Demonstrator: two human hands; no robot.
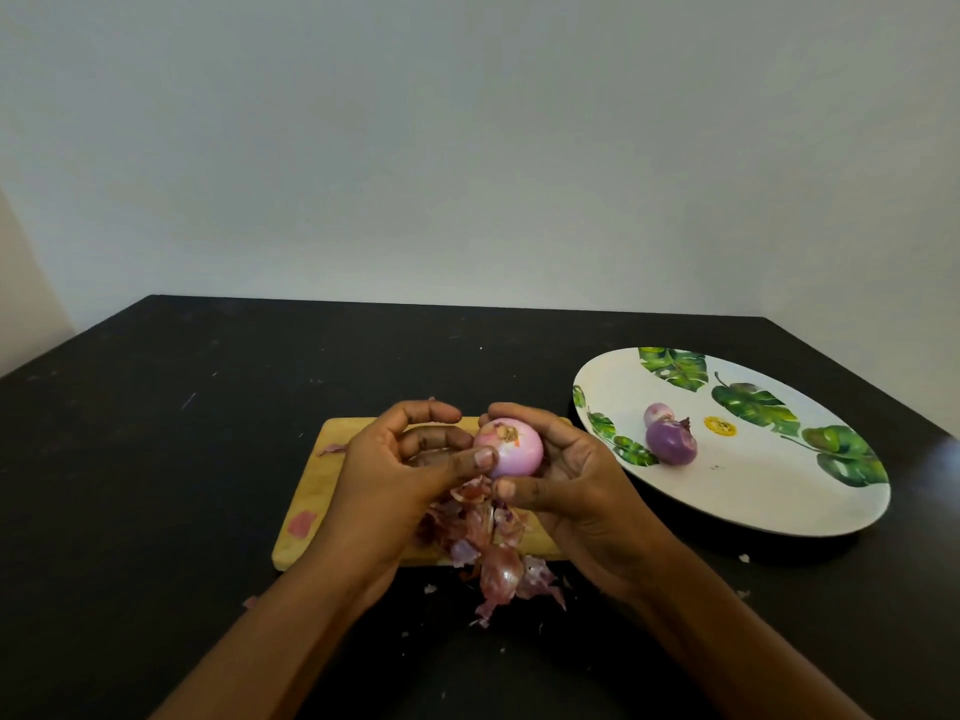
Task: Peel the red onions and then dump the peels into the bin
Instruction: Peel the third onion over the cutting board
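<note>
Onion (509, 447), peeled pale pink, held above wooden board (311, 491) at centre. Right hand (571, 475) cups it from right, fingers and thumb wrapped round. Left hand (395, 459) curled beside it, thumb pressing onion's near-left side. Peels (493, 553) heaped below, spilling off board's near edge onto black table (156, 407). Right: leaf-print plate (753, 511) with two purple onions (670, 443), touching each other.

**Surface finishes, 6 items**

Table (156, 433): black, matt, scuffed. Cutting board (317, 485): pale wood, matt. Plate (779, 491): white, smooth, glossy, leaf print. Peeled onion (511, 449): smooth, slight sheen. Peels (493, 558) at the board's near edge: papery, crinkled. 2 plate onions (671, 443): smooth.
</note>
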